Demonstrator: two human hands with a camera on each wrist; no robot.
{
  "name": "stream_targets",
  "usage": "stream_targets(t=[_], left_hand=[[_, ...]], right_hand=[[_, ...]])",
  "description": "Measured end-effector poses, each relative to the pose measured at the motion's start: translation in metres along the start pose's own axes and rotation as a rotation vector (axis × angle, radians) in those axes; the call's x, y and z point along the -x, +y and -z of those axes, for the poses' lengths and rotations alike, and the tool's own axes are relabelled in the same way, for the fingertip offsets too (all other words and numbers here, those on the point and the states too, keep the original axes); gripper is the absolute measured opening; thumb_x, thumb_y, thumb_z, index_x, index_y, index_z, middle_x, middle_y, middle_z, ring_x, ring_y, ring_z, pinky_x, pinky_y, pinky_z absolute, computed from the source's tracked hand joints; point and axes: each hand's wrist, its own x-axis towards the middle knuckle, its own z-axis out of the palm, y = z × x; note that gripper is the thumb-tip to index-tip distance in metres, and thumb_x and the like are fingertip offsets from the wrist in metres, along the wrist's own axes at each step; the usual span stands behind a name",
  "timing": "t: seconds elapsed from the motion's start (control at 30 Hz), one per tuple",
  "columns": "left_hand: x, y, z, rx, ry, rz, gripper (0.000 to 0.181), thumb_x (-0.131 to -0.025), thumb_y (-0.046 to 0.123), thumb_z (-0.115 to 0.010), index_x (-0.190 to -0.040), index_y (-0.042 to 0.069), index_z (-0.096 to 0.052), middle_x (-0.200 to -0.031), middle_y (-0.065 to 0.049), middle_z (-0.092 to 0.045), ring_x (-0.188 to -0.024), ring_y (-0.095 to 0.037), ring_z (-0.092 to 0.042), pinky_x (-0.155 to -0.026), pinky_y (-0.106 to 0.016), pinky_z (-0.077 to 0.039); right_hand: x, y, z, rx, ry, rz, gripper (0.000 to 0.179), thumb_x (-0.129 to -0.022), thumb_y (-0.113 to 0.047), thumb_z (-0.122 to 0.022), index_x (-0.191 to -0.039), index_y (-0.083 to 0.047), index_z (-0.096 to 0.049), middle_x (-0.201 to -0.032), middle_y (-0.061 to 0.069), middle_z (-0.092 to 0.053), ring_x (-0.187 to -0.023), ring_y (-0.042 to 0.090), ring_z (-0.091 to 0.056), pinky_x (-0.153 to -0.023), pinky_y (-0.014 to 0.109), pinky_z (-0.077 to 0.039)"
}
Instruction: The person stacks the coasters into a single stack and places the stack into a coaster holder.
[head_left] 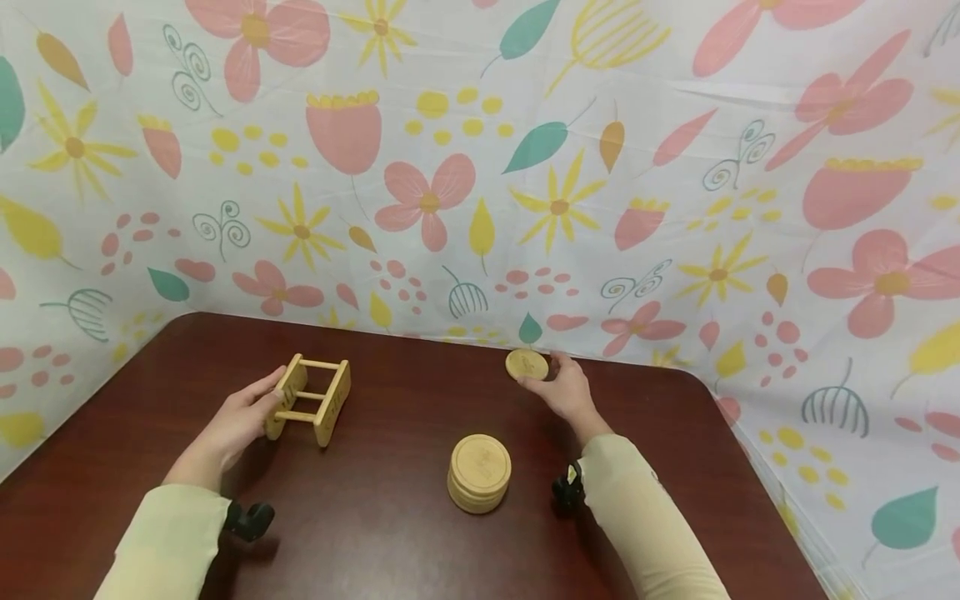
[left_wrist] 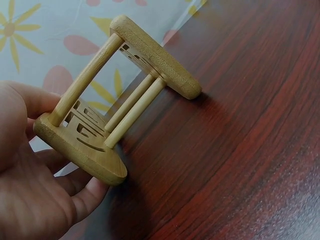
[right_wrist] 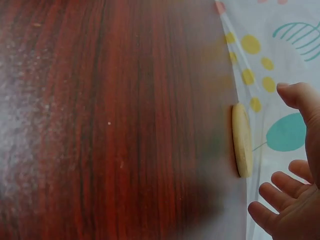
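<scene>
A wooden coaster rack (head_left: 307, 396) with carved side panels and round rods stands at the left of the table. My left hand (head_left: 236, 421) grips its left panel, thumb on one side and fingers on the other, as the left wrist view shows. At the back edge lies a single round wooden coaster (head_left: 527, 364). My right hand (head_left: 567, 393) is beside it, thumb and fingers spread; in the right wrist view there is a gap between the hand and the coaster (right_wrist: 242, 140). A stack of round coasters (head_left: 480, 471) sits in the middle, nearer to me.
The dark red-brown wooden table (head_left: 390, 533) ends at the back against a white cloth (head_left: 450, 250) printed with flowers and leaves. Black wrist mounts (head_left: 251, 521) stick out from both sleeves, close above the tabletop.
</scene>
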Motion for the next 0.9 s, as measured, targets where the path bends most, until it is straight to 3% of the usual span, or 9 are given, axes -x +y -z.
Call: stream_targets(t=[0.37,0.67,0.9], left_hand=[[-0.002,-0.001,0.002,0.023,-0.003,0.011,0.056,-0.103,0.035,-0.031,-0.153,0.022,-0.007,-0.157,-0.023,-0.006,-0.141,-0.045,-0.016,-0.107,-0.062,-0.027],[-0.003,0.004,0.004,0.046,-0.016,-0.025,0.057,-0.103,0.034,-0.032,-0.153,0.019,-0.007,-0.156,-0.026,-0.008,-0.141,-0.045,-0.017,-0.106,-0.06,-0.029],[-0.004,0.001,0.003,0.044,-0.016,0.003,0.057,-0.103,0.034,-0.033,-0.153,0.019,-0.007,-0.156,-0.026,-0.009,-0.14,-0.044,-0.019,-0.107,-0.059,-0.03]], right_hand=[[-0.009,-0.001,-0.01,0.053,-0.026,-0.014,0.082,-0.076,-0.042,-0.075,-0.138,0.001,-0.043,-0.129,0.022,-0.052,-0.116,0.036,-0.05,-0.096,0.05,-0.043],[-0.015,-0.002,-0.012,0.095,-0.016,-0.031,0.081,-0.075,-0.044,-0.075,-0.136,0.0,-0.044,-0.123,0.021,-0.051,-0.11,0.035,-0.05,-0.092,0.049,-0.043],[-0.016,0.001,-0.016,0.14,-0.037,-0.081,0.087,-0.074,-0.048,-0.073,-0.138,0.001,-0.041,-0.125,0.023,-0.049,-0.112,0.037,-0.05,-0.095,0.048,-0.044]])
